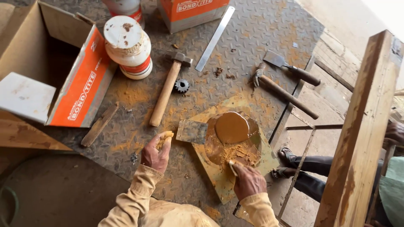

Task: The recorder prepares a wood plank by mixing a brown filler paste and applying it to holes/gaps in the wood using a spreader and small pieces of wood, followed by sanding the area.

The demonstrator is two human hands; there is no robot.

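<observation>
- The left hand (156, 152), at lower centre of the frame, has its fingers curled shut around a lump of ochre putty (165, 137), kept above the checkered steel plate (252, 38) rather than set down on it
- The right hand (247, 180), lower right of centre, has its fingers clamped on the handle of a small scraper (232, 167), its tip in the crumbly edge of the brown paste mound (231, 134)
- The paste sits on a flat yellowish mixing board (223, 185), which seems to keep it off the dusty plate; one wide putty knife (192, 131) rests at the board's left edge, within reach
- Counted: two hammers, one wooden-handled at centre (167, 90) and one claw type to the right (283, 93); one trowel-like scraper (290, 67) upper right; one steel ruler (214, 38); one small gear (182, 85)
- Two white tubs stacked (128, 46) upper left; two orange cartons, one open (82, 90)
- Another person's sandalled feet (286, 162) show at right, beside a wooden frame (364, 130)
</observation>
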